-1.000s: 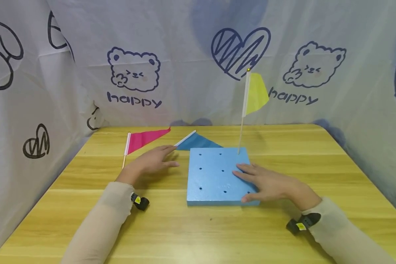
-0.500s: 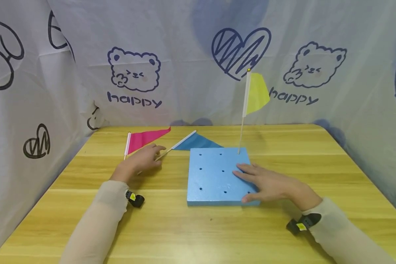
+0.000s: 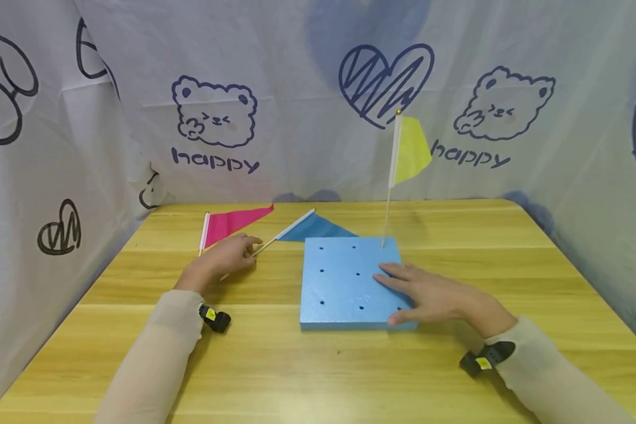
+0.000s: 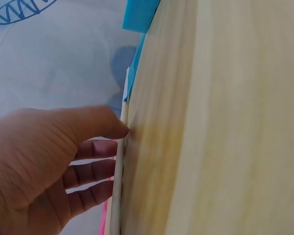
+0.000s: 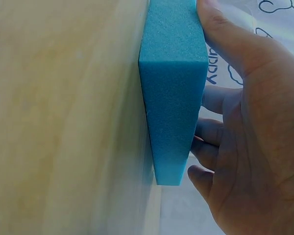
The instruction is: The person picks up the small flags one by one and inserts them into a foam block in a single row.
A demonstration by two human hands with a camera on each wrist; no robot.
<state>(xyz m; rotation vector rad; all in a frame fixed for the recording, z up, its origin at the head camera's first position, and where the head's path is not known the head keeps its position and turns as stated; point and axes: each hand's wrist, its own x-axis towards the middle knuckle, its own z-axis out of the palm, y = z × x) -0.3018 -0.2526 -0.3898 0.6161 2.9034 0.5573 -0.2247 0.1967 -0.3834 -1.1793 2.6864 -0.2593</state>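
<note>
Woodgrain tabletop (image 3: 275, 365) before printed cloth (image 3: 297, 70), left fingers (image 4: 90, 171) round blue-flag stick (image 3: 265, 246), right fingers (image 3: 397, 285) spread on block (image 3: 334, 288)

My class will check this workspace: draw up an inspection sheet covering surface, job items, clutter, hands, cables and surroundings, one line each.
Surface: wood-grain table, with a small dark mark.
Job items: holed blue block, yellow flag standing at its far right corner; blue flag and pink flag lying on the table.
Clutter: nothing seen.
Hands: left hand at the blue flag's stick, firmness of grip unclear; right hand resting on the block.
Cables: nothing seen.
Surroundings: pale cloth printed with bears and hearts.
</note>
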